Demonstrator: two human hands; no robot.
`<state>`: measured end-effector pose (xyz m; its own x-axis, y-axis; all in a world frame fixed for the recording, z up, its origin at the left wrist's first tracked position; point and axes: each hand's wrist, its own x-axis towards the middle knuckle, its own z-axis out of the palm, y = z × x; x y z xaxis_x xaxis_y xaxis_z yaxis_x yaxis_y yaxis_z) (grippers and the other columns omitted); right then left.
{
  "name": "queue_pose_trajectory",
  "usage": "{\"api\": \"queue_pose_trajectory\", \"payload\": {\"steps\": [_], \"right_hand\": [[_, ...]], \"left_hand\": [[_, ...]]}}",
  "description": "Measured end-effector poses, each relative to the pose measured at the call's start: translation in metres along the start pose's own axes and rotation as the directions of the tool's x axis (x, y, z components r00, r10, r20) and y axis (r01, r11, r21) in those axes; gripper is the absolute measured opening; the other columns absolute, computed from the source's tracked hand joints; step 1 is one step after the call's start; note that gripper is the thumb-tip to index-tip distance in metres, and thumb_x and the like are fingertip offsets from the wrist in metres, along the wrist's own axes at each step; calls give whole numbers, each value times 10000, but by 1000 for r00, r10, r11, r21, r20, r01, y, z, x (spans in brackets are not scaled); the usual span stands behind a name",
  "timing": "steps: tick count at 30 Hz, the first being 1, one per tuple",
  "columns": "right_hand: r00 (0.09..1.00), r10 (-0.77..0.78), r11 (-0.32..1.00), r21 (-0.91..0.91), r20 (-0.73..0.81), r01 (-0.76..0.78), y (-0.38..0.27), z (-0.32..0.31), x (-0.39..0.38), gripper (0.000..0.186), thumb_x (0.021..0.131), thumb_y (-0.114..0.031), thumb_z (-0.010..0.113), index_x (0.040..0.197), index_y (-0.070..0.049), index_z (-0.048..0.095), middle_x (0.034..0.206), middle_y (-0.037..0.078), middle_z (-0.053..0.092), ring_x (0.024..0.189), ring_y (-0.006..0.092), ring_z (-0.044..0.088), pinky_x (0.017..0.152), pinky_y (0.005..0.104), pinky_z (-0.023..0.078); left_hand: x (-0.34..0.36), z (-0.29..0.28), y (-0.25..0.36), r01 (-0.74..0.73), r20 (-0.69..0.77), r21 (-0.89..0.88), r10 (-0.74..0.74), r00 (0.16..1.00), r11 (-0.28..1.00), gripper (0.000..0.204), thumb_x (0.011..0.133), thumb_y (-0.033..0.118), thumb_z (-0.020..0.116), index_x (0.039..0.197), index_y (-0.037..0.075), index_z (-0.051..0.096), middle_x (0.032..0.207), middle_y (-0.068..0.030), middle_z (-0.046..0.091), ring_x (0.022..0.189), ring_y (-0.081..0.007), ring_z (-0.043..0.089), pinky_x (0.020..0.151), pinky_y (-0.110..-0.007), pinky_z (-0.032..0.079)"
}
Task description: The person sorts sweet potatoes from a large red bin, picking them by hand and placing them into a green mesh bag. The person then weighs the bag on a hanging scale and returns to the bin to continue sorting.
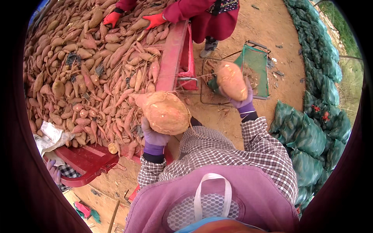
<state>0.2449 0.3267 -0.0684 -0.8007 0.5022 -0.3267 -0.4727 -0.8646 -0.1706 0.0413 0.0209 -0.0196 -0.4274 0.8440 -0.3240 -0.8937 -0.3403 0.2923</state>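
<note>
My left hand [155, 136], in a purple glove, is closed around the underside of a large, round sweet potato [168, 113] with a pointed end and thin roots. It is held up near the edge of a heap of sweet potatoes [97, 73]. Over to the right, my right hand [244, 100], gloved the same way, grips a smooth oblong sweet potato [232, 80] from its far side. That one hangs above the ground beside a green mesh bag [254, 72] on a metal frame. Some of my fingers are hidden behind both sweet potatoes.
A red metal side board [173, 58] borders the heap, with another red panel [87, 161] below. A co-worker's red gloves [154, 20] touch the heap's far end. Another person's gloved hand [53, 171] shows at the left edge. Filled green mesh sacks [307, 136] line the right.
</note>
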Motion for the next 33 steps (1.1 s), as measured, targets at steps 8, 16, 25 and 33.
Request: {"api": "queue_pose_trajectory", "payload": {"steps": [8,16,25,33], "right_hand": [[977,-105,926,-376,-187,27,-38,-25,-4,737,962,-556,482,1522,-127,268,1554,127,312,1403,332,357,1096,528,355],[948,-301,919,-234,107,318,9,-8,-33,804,888,-562,618,1498,-113,347,1526,128,394,1360,335,426,1118,545,364],[839,-425,-712,-698,340,-77,-186,-39,35,589,913,-343,689,1331,44,540,1321,185,570,1194,255,555,1017,372,453],[803,324,-43,-840,500,541,208,176,253,437,896,-115,684,1275,61,557,1236,158,624,1146,205,580,992,317,451]], "left_hand": [[43,61,-62,216,83,282,-248,965,935,813,904,514,634,1518,139,255,1462,-106,442,1320,-301,474,1068,-516,429],[49,124,-58,152,38,799,-301,953,582,760,989,214,582,1574,97,111,1492,-144,353,1249,-204,496,936,-334,504],[-31,-93,58,-157,-204,645,366,908,748,364,958,246,611,1249,39,539,1028,-69,577,940,-182,605,753,-273,520],[-99,-176,208,-517,-467,349,623,627,782,400,975,333,587,1284,90,516,1146,-64,609,1016,-206,618,827,-374,513]]}}
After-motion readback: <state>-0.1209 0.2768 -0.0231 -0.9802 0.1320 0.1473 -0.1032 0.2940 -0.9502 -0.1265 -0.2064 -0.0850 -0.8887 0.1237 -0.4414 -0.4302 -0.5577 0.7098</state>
